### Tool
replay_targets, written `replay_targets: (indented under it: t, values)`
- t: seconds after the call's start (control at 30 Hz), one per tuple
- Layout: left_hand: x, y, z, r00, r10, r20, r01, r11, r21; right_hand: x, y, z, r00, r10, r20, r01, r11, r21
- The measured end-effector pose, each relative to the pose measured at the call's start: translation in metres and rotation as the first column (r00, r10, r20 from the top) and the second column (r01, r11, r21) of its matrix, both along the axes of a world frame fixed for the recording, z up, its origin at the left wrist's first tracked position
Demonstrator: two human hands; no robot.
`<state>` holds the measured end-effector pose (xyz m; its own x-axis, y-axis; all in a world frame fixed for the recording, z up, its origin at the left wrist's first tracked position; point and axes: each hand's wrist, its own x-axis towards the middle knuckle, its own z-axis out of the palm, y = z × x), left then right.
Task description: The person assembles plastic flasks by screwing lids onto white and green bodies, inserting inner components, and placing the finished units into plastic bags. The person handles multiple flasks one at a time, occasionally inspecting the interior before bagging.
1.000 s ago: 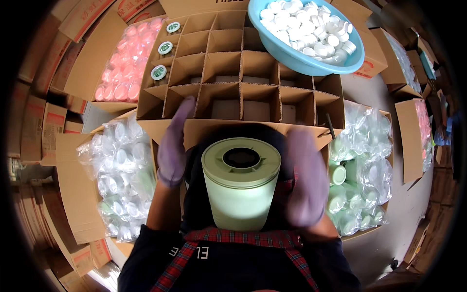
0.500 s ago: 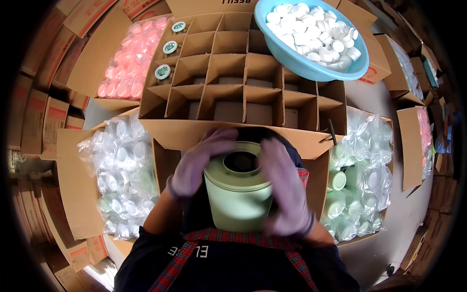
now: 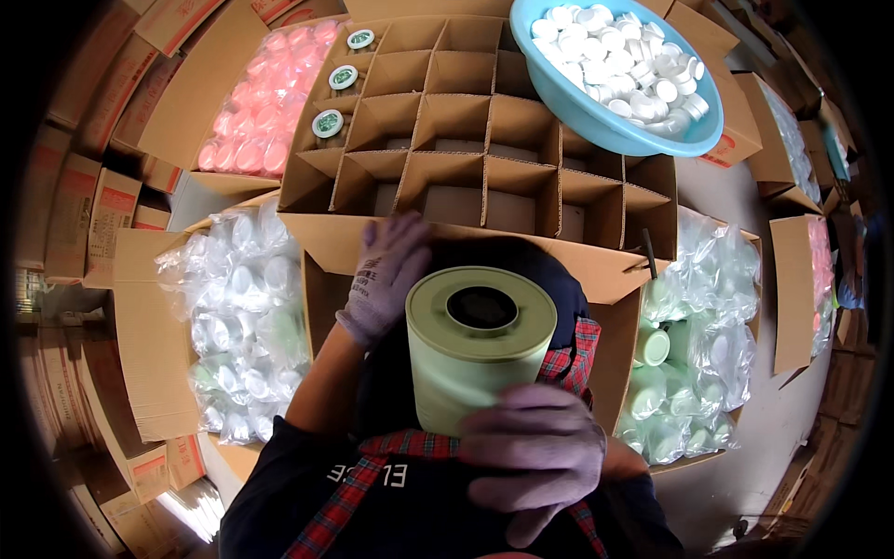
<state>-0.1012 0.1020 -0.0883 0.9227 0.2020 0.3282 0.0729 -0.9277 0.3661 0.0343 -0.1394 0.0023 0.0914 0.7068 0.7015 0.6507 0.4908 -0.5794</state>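
A pale green cylindrical container [image 3: 475, 349] with a round dark opening in its top is held upright close to the body, above a dark garment with red plaid trim. The gloved right hand [image 3: 535, 456] is wrapped around its lower front, fingers closed against the wall. The gloved left hand [image 3: 386, 275] is raised just beside the container's upper left edge, its fingers extended and loose; whether it touches the rim cannot be told. The two hands are kept apart. To the left, a box of clear bagged white jars [image 3: 242, 317] is seen; to the right, a bag of pale green jars [image 3: 694, 345]. Beyond, a cardboard carton with a divider grid [image 3: 484, 140] is placed, three capped jars [image 3: 343, 79] standing in its left column. Farther off, a blue basin of white caps [image 3: 619, 70] and a bag of pink jars [image 3: 261, 116] are set.
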Motion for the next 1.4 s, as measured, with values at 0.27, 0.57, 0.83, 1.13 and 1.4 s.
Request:
replay_targets:
  t: [0.27,0.57,0.83,1.13,1.4]
  values:
    - [0.01,-0.024,0.043,0.957,0.278,0.086,-0.085,0.55,-0.831,0.008,0.003,0.0,0.994,-0.106,0.02,0.108,0.965,-0.238]
    - [0.011,-0.022,0.048,0.987,0.082,0.136,0.057,0.617,-0.785,0.048,0.025,-0.014,0.94,-0.175,-0.294,0.06,0.93,-0.362]
    - [0.023,-0.077,0.04,0.788,-0.478,0.387,0.34,-0.185,-0.922,0.004,-0.011,0.064,0.896,0.4,0.192,-0.325,0.887,-0.328]
    - [-0.035,-0.15,0.081,0.983,-0.143,0.114,0.179,0.887,-0.426,-0.047,-0.127,0.021,0.91,-0.344,0.233,0.407,0.628,-0.664]
    - [-0.053,-0.152,0.09,0.99,-0.135,-0.032,0.096,0.834,-0.544,0.145,-0.031,-0.024,0.312,-0.669,0.674,0.949,0.189,-0.252]
